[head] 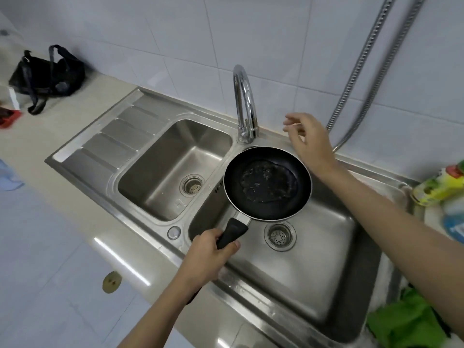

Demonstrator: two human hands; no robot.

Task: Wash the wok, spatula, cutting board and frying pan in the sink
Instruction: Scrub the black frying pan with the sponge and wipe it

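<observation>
A: Where is the frying pan (267,183)?

B: Level over the right basin of the sink (326,249), at its back left corner under the faucet (244,104), probably to catch water. The left hand (213,254) grips its handle.

A: The other hand?

B: The right hand (307,139) hovers loosely spread beside the faucet, holding nothing, likely reaching for the tap.

A: What do the pan and basins hold?

B: The pan holds dark burnt residue; both basins show only their drain strainers.
</observation>
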